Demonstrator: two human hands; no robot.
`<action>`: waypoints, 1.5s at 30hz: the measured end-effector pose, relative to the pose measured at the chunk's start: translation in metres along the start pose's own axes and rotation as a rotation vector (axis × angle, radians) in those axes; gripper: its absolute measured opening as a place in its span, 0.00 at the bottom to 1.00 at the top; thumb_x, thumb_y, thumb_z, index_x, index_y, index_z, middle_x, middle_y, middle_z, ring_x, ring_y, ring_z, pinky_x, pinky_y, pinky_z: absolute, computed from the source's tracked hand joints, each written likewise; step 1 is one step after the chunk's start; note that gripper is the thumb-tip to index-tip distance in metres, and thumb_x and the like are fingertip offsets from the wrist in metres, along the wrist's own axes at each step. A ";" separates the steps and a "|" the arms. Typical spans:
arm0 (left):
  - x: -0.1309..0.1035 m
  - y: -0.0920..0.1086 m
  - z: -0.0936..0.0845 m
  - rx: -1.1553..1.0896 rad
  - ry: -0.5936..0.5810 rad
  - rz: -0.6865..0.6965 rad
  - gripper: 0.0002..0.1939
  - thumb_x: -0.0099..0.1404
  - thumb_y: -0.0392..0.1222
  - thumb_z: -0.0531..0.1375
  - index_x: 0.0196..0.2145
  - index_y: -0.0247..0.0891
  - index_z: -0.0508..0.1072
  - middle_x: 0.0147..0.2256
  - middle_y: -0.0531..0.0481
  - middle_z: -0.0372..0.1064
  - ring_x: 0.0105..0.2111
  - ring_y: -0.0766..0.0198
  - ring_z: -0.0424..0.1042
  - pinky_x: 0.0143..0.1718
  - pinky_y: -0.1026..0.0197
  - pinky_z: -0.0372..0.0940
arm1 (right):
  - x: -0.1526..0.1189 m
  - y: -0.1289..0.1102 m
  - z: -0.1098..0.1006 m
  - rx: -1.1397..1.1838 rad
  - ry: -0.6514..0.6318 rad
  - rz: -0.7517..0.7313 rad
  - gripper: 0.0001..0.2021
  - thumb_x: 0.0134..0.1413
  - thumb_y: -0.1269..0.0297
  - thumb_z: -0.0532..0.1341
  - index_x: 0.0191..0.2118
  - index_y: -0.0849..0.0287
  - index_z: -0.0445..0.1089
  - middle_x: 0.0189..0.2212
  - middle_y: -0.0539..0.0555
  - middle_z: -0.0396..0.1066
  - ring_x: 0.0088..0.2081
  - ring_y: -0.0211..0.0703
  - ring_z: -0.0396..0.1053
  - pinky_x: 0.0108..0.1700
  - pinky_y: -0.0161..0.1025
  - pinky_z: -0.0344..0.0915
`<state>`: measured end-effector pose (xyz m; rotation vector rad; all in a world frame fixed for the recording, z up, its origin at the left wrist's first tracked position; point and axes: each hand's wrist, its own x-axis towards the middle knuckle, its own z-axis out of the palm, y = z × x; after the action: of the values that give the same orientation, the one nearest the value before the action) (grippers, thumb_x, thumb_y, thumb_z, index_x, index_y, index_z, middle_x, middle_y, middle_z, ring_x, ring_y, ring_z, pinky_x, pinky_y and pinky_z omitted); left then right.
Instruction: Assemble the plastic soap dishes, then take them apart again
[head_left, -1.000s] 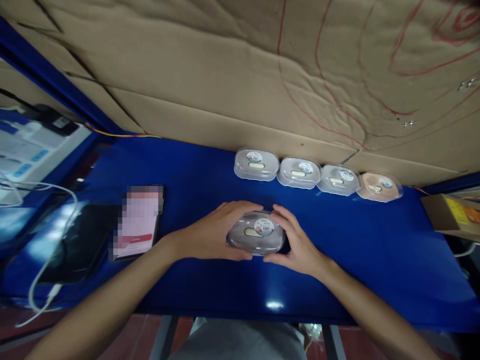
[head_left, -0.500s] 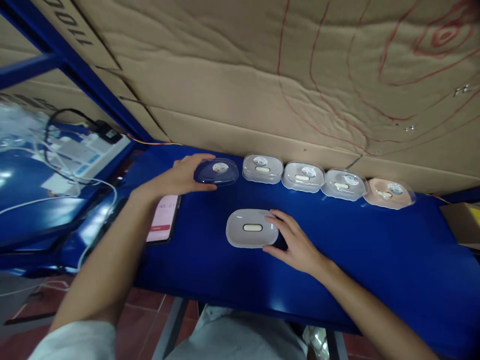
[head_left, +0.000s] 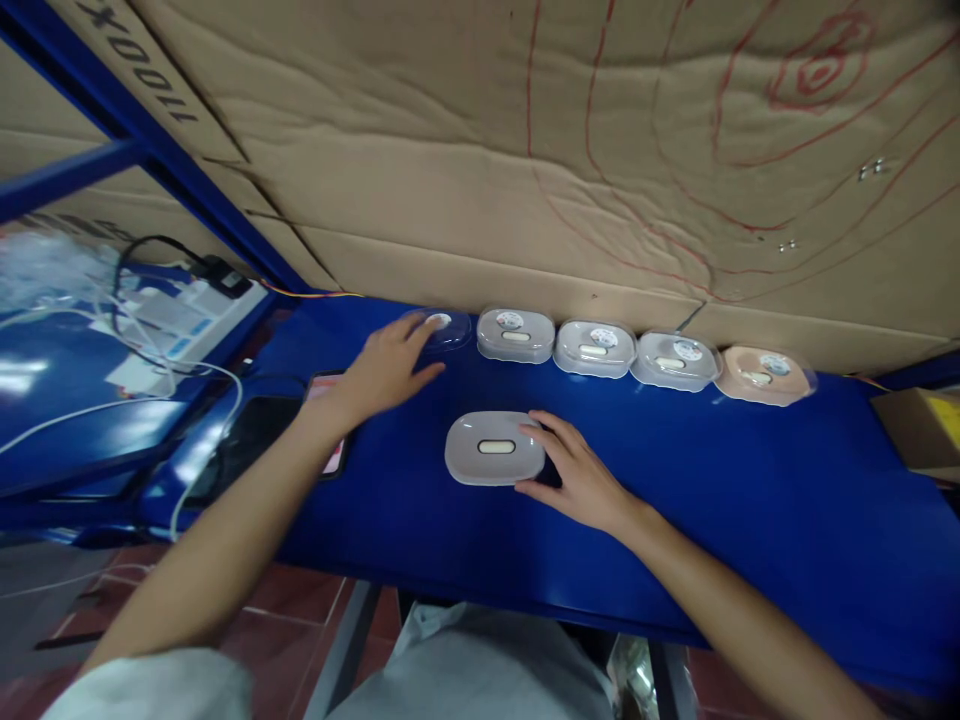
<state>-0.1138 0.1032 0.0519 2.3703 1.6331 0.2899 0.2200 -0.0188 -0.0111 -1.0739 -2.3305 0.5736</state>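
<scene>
A grey oval dish [head_left: 469, 455] with a pale bar at its centre lies on the blue table. My right hand [head_left: 574, 480] grips its right end, thumb at the near edge and fingers over the far rim. My left hand [head_left: 386, 370] is over the near left part of a clear lid [head_left: 452, 333] with a round sticker, its fingers apart. Behind the dish, a row holds a covered grey dish [head_left: 516, 350], two more grey ones [head_left: 596, 362] [head_left: 675, 375] and a peach one [head_left: 765, 388].
A phone [head_left: 334, 462] lies partly under my left forearm. White cables and a power strip [head_left: 202, 320] are at the left. Brown cardboard [head_left: 420, 160] stands behind the table, and a small box [head_left: 915, 430] sits at the right edge.
My left hand has opened from around the lid's left end and moved slightly right and nearer me. My right hand keeps its hold on the dish. The view has shifted slightly.
</scene>
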 end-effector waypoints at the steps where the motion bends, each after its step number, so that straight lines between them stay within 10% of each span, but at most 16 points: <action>1: -0.016 0.015 0.002 -0.046 -0.029 0.095 0.40 0.77 0.62 0.53 0.77 0.38 0.55 0.76 0.33 0.52 0.76 0.42 0.52 0.75 0.40 0.48 | 0.000 0.000 0.000 -0.002 -0.007 -0.003 0.39 0.68 0.50 0.68 0.77 0.46 0.52 0.73 0.66 0.59 0.74 0.66 0.61 0.69 0.67 0.68; 4: -0.056 0.058 0.012 -0.098 -0.277 0.260 0.52 0.69 0.68 0.64 0.79 0.47 0.47 0.77 0.38 0.52 0.75 0.43 0.55 0.74 0.41 0.53 | 0.000 0.000 0.001 -0.012 -0.024 -0.007 0.44 0.66 0.53 0.70 0.79 0.46 0.47 0.75 0.68 0.56 0.75 0.67 0.58 0.69 0.69 0.66; 8: -0.070 0.084 0.020 -0.091 -0.303 0.273 0.52 0.66 0.55 0.71 0.79 0.48 0.49 0.74 0.39 0.57 0.73 0.41 0.58 0.72 0.39 0.55 | 0.001 0.000 0.001 0.016 -0.027 0.048 0.49 0.65 0.54 0.71 0.80 0.43 0.40 0.77 0.67 0.52 0.77 0.68 0.55 0.70 0.71 0.64; 22: -0.070 0.079 0.020 -0.510 -0.228 0.191 0.50 0.61 0.61 0.73 0.73 0.45 0.59 0.71 0.38 0.62 0.69 0.41 0.65 0.71 0.40 0.61 | 0.005 0.011 -0.005 0.588 0.008 0.168 0.60 0.51 0.45 0.78 0.80 0.46 0.43 0.74 0.66 0.60 0.74 0.60 0.62 0.74 0.62 0.60; 45: -0.069 0.070 0.025 -0.643 -0.216 0.174 0.41 0.56 0.60 0.77 0.61 0.44 0.69 0.58 0.46 0.75 0.55 0.50 0.78 0.56 0.52 0.71 | 0.000 0.008 -0.006 0.465 -0.084 0.252 0.57 0.50 0.43 0.78 0.78 0.46 0.48 0.73 0.65 0.60 0.71 0.64 0.63 0.72 0.66 0.61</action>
<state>-0.0685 0.0129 0.0483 1.9589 1.0326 0.4861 0.2281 -0.0132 -0.0111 -1.1325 -1.9902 1.2057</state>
